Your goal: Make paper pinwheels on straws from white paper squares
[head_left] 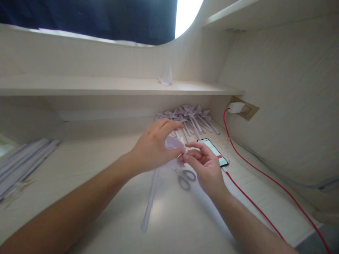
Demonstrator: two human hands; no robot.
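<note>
- Left hand point(153, 144): fingers grip the paper point(173, 143), near frame centre.
- Right hand point(208, 165): fingers pinch the paper's right edge.
- Scissors point(184, 180) lie just below, on the bench point(100, 137).

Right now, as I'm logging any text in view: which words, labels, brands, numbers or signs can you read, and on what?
None can be read.
Phone: screen lit with tiny marks and a red patch, too small and blurred to read.
Charger plug: no legible mark.
Scissors: blurred, no legible brand.
Held paper: no legible writing.
</note>
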